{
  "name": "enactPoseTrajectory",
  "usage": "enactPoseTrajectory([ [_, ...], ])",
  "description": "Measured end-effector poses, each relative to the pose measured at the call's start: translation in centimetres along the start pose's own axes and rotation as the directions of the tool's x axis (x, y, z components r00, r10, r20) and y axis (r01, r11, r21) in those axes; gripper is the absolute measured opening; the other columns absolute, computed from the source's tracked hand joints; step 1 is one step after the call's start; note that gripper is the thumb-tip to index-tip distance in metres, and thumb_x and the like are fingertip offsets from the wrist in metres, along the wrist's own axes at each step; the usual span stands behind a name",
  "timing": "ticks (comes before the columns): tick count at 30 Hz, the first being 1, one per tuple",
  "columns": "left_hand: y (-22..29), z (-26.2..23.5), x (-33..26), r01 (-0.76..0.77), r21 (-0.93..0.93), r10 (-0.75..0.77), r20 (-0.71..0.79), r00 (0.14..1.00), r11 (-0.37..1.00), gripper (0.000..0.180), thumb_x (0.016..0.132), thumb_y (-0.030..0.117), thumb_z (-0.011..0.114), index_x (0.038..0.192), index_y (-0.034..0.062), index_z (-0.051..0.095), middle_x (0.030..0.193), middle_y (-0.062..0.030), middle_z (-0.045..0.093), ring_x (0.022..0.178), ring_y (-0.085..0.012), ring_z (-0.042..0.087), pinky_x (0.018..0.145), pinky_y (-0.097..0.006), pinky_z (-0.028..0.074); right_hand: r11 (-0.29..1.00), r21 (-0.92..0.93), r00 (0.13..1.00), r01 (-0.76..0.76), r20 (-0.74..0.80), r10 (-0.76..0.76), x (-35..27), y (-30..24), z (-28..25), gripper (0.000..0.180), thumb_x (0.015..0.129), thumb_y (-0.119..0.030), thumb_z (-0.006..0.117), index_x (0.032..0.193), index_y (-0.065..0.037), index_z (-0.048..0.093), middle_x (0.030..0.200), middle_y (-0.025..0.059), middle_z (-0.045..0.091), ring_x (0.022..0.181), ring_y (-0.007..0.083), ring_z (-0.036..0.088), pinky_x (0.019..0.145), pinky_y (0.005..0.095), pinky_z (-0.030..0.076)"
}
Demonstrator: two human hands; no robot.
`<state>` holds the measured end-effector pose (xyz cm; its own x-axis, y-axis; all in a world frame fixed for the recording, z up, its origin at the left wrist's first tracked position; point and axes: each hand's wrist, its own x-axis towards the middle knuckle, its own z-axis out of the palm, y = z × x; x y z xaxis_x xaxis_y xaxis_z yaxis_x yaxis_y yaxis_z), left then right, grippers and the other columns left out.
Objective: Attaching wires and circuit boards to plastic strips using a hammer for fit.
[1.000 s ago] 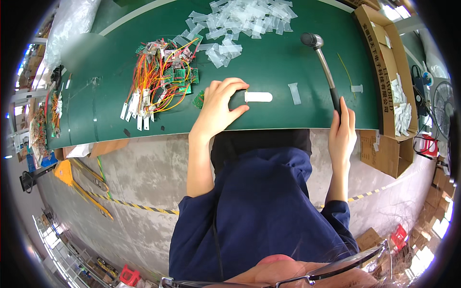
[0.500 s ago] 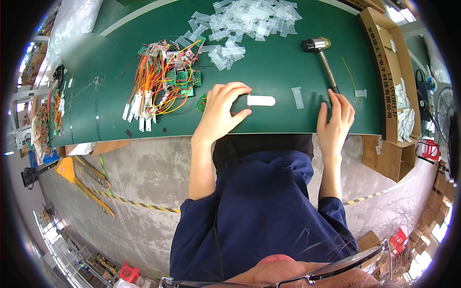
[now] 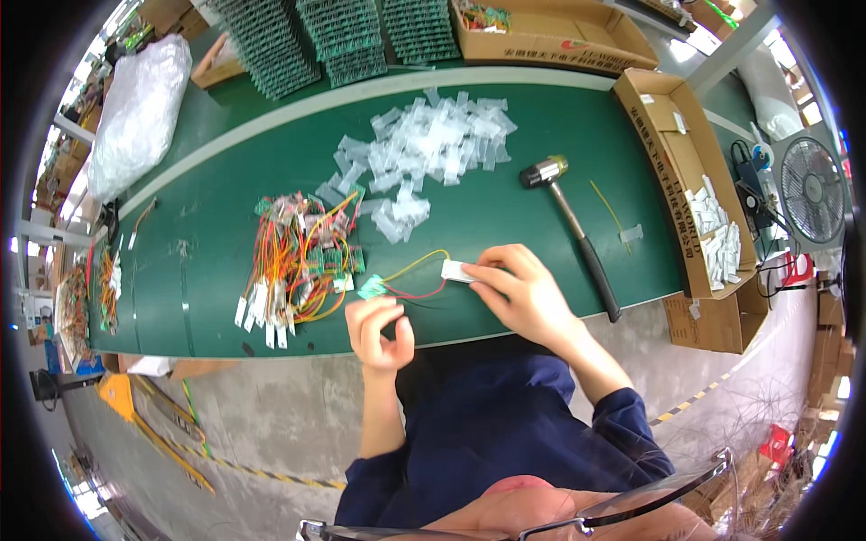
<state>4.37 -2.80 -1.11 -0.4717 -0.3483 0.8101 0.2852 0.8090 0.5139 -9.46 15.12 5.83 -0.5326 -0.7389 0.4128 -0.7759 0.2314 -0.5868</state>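
Pinching a small green board (image 3: 371, 290) in the left hand (image 3: 379, 332) and a white connector (image 3: 456, 270) in the right hand (image 3: 523, 293) keeps their joining wires (image 3: 417, 275) stretched between both grips above the green table (image 3: 541, 225), likely for inspection.

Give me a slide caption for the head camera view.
Both hands, left and right, hold a small red-and-yellow wired green board over the green worktable.

A single head-worn fisheye view looks steeply down from above the green table (image 3: 541, 216), close over its near edge. Straight edges bow toward the dark round rim; the floor lies below that edge.
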Motion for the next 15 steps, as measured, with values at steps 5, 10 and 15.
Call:
enactPoseTrajectory([
  [5, -0.4, 0.3, 0.0, -0.035, 0.033, 0.033, 0.059, 0.998, 0.999, 0.019, 0.071, 0.005, 0.067, 0.090, 0.0053, 0.065, 0.087, -0.0086, 0.063, 0.074, -0.0260, 0.059, 0.066, -0.036, 0.047, 0.995, -0.100, 0.982, 0.024, -0.185, -0.043, 7.8, 1.4, -7.1, 0.016, 0.083, -0.011, 0.070, 0.097, -0.005, 0.072, 0.093, 0.0139, 0.066, 0.084, 0.0303, 0.066, 0.075, 0.0376, 0.054],
  [10, -0.2, 0.8, 1.6, -0.014, -0.020, 0.018, 0.225, 0.974, 1.000, 0.020, 0.072, 0.006, 0.069, 0.092, 0.0066, 0.065, 0.087, -0.0069, 0.063, 0.071, -0.0250, 0.060, 0.062, -0.036, 0.046, 0.896, -0.435, 0.854, -0.091, -0.497, -0.154, 20.8, 10.9, -14.7, 0.022, 0.088, -0.023, 0.068, 0.105, -0.009, 0.074, 0.087, 0.0094, 0.068, 0.076, 0.0146, 0.063, 0.067, 0.0279, 0.049],
  [15, -0.4, 0.5, 1.9, 0.036, -0.012, -0.031, 0.275, 0.961, 0.999, 0.017, 0.074, 0.005, 0.069, 0.090, 0.0065, 0.065, 0.085, -0.0067, 0.063, 0.070, -0.0247, 0.059, 0.061, -0.035, 0.045, 0.825, -0.490, 0.834, -0.281, -0.550, -0.043, 29.3, 17.4, -13.8, 0.027, 0.090, -0.028, 0.059, 0.102, -0.009, 0.074, 0.095, 0.0180, 0.071, 0.090, 0.0357, 0.069, 0.079, 0.0416, 0.054],
])
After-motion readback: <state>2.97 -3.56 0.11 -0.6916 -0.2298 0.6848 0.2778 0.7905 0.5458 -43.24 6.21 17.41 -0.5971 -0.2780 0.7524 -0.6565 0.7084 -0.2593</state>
